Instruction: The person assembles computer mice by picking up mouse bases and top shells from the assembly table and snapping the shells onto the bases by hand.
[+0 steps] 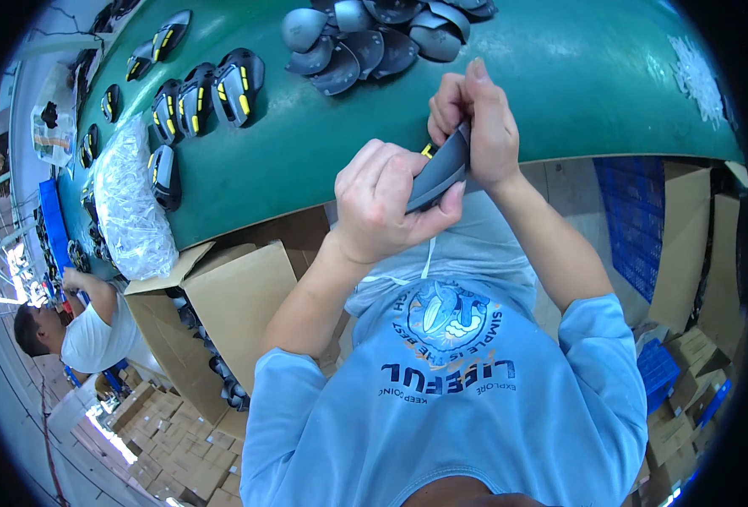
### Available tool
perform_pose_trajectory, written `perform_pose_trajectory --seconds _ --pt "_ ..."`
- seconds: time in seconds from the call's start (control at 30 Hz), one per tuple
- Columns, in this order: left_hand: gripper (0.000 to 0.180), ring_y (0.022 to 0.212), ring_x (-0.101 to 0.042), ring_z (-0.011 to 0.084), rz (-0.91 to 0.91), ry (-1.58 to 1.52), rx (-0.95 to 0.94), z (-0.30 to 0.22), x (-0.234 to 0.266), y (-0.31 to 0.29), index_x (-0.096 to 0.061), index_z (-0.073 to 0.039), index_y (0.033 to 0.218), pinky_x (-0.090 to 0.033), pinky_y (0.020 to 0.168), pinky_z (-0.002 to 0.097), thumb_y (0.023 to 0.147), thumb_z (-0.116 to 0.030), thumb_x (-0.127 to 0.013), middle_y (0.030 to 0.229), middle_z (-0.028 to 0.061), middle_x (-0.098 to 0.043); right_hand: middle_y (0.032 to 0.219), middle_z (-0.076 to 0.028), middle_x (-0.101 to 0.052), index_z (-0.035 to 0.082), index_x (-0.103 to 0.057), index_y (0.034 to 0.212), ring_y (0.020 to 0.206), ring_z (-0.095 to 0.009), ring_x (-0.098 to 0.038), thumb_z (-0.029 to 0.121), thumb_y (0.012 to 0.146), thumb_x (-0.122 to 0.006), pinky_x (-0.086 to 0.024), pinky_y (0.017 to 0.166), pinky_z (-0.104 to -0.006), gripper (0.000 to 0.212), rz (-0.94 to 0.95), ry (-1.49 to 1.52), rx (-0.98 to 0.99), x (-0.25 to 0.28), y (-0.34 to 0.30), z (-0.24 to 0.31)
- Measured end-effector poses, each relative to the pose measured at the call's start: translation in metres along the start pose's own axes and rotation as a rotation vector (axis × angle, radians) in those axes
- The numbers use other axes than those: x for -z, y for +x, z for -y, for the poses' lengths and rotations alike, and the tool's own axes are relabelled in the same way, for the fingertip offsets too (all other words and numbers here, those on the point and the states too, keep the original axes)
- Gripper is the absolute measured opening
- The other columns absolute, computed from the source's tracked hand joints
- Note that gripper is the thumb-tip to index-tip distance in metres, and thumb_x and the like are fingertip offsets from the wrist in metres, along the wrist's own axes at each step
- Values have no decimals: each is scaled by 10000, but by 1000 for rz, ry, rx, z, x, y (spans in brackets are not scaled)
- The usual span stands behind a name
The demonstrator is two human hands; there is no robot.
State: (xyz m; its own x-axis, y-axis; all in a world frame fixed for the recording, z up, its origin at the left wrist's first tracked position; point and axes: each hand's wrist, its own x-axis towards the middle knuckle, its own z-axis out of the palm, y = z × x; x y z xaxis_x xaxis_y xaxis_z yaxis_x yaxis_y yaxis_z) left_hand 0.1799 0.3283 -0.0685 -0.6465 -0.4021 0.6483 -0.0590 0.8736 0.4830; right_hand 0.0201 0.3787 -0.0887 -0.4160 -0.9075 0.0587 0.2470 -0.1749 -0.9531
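Between my two hands, above the near edge of the green table point(551, 114), is a dark grey curved plastic shell point(441, 171) with a bit of yellow on its far side. My left hand point(380, 201) grips its left end, fingers curled over the top and thumb underneath. At the other end my right hand point(485, 127) holds it with bent fingers, thumb pointing up. Fingers cover much of the shell. Beyond my hands lies a pile of loose grey curved shells point(365, 52). To their left, several grey-and-black units with yellow strips point(234, 89) stand in a row.
A clear plastic bag of small pieces point(129, 203) lies on the left of the table, and loose translucent pieces point(696, 80) at the far right. An open cardboard box point(243, 291) with dark parts stands below the left edge. A co-worker point(95, 325) works farther left. Blue crates point(631, 220) stand at right.
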Motion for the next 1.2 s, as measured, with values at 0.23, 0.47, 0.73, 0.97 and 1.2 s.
perform_pose_trajectory --seconds 0.23,0.47,0.73,0.97,1.2 --pt "369 599 -567 320 -80 -45 27 -3 -17 5 -606 -21 877 -463 541 389 720 -219 -875 713 125 -580 591 -8 -364 83 -453 753 527 -117 -354 641 1119 -297 -353 512 -296 685 -60 234 27 4 9 -2" --pt "423 1075 -718 204 -317 -1413 1047 7 -14 -20 -626 -11 1292 -592 956 372 1086 -379 -610 1203 105 -718 943 -11 -682 6 -599 1266 871 -72 -625 410 1115 -567 -513 801 -239 432 -198 225 102 -21 -21 0" --pt "534 1009 -614 77 14 -1031 824 14 11 -10 -559 24 1340 -517 867 253 1002 -335 -767 1143 32 -680 1211 -55 -698 -44 -661 1258 1088 -91 -610 231 1081 -654 -504 956 -265 327 173 88 75 14 -40 11" --pt "580 1049 -569 75 -98 -1081 794 10 -7 -32 -530 0 1302 -466 912 241 1029 -492 -670 1157 28 -641 1117 -43 -672 -49 -655 1257 1045 -115 -602 273 1093 -631 -494 920 -275 362 -69 401 10 -21 -53 -2" --pt "633 824 -586 108 -9 -977 811 20 10 -21 -604 -11 1093 -498 720 279 856 -545 -847 929 12 -647 1042 -63 -658 -55 -700 1132 925 -140 -576 206 1067 -649 -462 813 -296 273 127 -96 204 -3 -58 -1"
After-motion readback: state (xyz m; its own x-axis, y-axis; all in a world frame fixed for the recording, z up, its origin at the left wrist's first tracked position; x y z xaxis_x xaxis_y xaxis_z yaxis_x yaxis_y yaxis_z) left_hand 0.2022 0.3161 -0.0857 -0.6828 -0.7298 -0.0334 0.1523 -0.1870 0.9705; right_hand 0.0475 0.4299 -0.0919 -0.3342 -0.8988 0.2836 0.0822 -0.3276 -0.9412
